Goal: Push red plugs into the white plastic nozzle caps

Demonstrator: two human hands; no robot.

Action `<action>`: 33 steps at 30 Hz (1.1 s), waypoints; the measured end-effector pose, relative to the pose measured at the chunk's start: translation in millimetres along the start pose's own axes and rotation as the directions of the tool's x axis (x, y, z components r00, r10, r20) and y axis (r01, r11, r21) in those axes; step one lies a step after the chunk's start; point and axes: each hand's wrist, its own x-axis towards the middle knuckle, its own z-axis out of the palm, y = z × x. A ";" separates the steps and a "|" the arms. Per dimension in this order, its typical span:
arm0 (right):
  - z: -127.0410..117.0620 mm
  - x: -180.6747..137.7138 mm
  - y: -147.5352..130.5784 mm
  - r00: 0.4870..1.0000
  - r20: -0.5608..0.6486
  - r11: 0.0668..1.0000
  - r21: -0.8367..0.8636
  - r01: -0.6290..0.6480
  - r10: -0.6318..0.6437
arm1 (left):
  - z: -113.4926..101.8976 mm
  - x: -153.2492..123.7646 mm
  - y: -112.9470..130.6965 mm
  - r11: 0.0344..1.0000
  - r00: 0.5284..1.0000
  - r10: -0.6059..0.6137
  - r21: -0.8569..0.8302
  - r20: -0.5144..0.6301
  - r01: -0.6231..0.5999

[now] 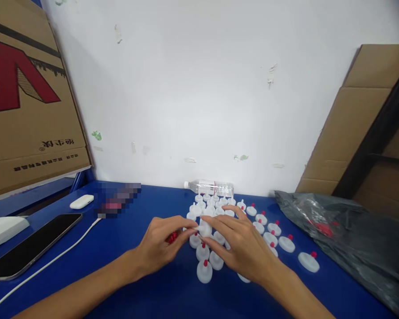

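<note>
Fingers [219,223] on smooth white plastic cap [205,229]

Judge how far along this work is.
Done: many tipped white pieces on the table carry red tips. In hand: the left hand and right hand pinch a single white piece; red bits sit in the left palm. Left: back pieces near the bottle seem untipped, though too small to be sure.

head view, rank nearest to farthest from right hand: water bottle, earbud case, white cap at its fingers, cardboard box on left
1. white cap, at the right hand's fingers
2. water bottle, behind the caps
3. earbud case, off left
4. cardboard box, far left
</note>
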 end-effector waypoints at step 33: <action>2.8 -1.7 8.5 0.997 0.043 0.997 -0.056 -0.061 0.063 | -7.0 15.5 -20.6 0.971 0.974 -0.224 -0.085 -0.009 0.223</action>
